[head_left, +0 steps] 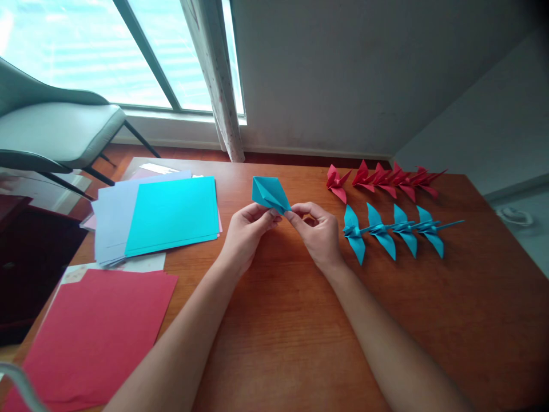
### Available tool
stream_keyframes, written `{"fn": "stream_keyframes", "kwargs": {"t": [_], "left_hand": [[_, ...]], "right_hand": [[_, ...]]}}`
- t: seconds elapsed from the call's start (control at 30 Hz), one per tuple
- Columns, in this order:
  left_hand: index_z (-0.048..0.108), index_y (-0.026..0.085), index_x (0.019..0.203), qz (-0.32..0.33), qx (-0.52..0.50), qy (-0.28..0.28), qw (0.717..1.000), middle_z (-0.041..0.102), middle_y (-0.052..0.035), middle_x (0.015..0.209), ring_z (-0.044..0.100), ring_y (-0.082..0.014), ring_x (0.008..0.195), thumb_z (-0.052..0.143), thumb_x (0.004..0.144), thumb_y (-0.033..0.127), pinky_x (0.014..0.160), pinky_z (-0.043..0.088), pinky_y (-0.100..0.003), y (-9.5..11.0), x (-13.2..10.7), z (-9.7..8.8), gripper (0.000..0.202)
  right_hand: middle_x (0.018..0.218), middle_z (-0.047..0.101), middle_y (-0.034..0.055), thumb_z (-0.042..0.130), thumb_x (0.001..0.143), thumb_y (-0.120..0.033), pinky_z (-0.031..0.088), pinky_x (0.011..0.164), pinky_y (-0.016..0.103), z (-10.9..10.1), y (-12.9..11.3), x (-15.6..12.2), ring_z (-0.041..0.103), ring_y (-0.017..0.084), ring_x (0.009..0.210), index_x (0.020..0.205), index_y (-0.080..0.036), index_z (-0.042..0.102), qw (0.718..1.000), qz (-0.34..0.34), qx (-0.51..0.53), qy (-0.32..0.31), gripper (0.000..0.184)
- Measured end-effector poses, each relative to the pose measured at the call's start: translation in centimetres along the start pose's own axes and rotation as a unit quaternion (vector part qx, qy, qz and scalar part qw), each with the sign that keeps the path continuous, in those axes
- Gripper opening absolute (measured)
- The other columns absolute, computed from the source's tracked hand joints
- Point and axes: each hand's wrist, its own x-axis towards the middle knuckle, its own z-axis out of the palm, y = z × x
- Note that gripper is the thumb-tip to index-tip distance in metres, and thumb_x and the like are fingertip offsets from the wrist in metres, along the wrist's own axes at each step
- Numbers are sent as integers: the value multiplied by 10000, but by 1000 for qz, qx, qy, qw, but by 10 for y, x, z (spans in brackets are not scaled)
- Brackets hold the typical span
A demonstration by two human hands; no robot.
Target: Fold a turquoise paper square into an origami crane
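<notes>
A partly folded piece of blue origami paper (271,193) is held up over the middle of the wooden table. It has a kite-like shape, with a broad upper end and a narrow lower tip. My left hand (249,232) pinches its lower edge between thumb and fingers. At the narrow tip on the right, the thumb and forefinger of my right hand (319,233) are closed on the same paper. Both thumbs lie near each other, and they cover part of the lower folds.
Blue paper cranes (381,229) stand in a row at the right, with red paper cranes (386,180) behind them. On the left lie blue sheets (175,214), pale sheets (114,220) and red sheets (98,332). A chair (60,131) stands beyond the table (278,337), near a window.
</notes>
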Motion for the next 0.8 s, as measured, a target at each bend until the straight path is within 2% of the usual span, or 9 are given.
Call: {"fn": "stream_keyframes", "kwargs": {"t": [0.4, 0.57, 0.67, 0.8], "left_hand": [[771, 165, 820, -3, 7, 9, 1000, 743, -40, 825, 645, -128, 770, 859, 712, 332, 763, 499, -241, 1, 0, 1, 218], [768, 169, 822, 1, 11, 7, 1000, 741, -30, 819, 645, -125, 774, 857, 719, 319, 766, 496, -233, 0, 0, 2, 203], [765, 168, 808, 6, 21, 9, 1000, 750, -38, 835, 652, -140, 780, 859, 714, 345, 773, 498, -253, 0, -1, 3, 221], [763, 164, 797, 9, 40, 8, 999, 750, -45, 830, 651, -147, 779, 860, 709, 358, 771, 494, -260, 0, -1, 4, 234]], "right_hand": [[827, 741, 22, 707, 865, -396, 471, 602, 288, 0, -1, -3, 621, 150, 678, 836, -234, 754, 997, -42, -66, 23, 172], [832, 712, 24, 670, 898, -333, 445, 581, 282, -1, -4, -4, 602, 145, 698, 840, -217, 716, 991, -85, -104, 16, 138], [847, 704, 21, 686, 889, -355, 435, 560, 279, -1, -5, -4, 583, 138, 678, 850, -221, 702, 990, -89, -109, 8, 140], [878, 712, 27, 676, 900, -393, 473, 608, 285, -2, -6, -3, 630, 158, 758, 870, -227, 700, 992, -81, -92, 10, 170]]}}
